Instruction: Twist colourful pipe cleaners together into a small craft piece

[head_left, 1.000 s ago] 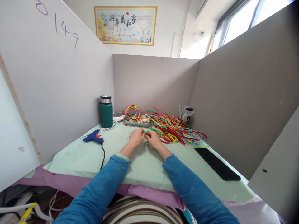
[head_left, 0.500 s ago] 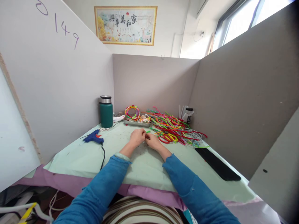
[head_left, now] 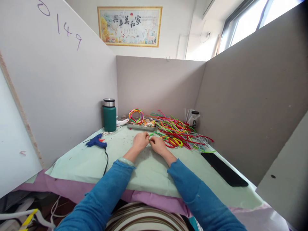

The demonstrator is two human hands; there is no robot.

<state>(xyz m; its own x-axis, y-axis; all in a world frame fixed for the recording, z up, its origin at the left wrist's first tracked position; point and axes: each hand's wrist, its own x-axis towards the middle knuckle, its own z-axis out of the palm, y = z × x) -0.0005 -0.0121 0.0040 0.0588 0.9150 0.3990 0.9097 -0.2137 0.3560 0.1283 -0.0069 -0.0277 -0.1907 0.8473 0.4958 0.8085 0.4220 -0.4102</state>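
My left hand point(head_left: 141, 141) and my right hand point(head_left: 158, 145) meet over the middle of the table, fingertips nearly touching. Both are closed in a pinch on a small piece of green pipe cleaner point(head_left: 151, 135), of which a short bit shows just beyond the fingers. The rest of it is hidden by the fingers. Just past my right hand lies a big tangle of coloured pipe cleaners point(head_left: 179, 126), with red and yellow loops at its near edge. A metal tray point(head_left: 141, 127) beyond my hands bears a ring of twisted coloured strands point(head_left: 130, 115) and small pieces.
To the left lies a blue glue gun point(head_left: 96, 141), its black cord running to the near side. A green bottle point(head_left: 109, 118) stands behind it. On the right is a flat black object point(head_left: 223, 169). A black-capped jar point(head_left: 193, 118) stands at the back. Grey panels point(head_left: 161, 83) enclose the table.
My fingers have shifted very slightly around the green pipe cleaner, and my left hand sits a touch further left. Everything else on the table stays in place.
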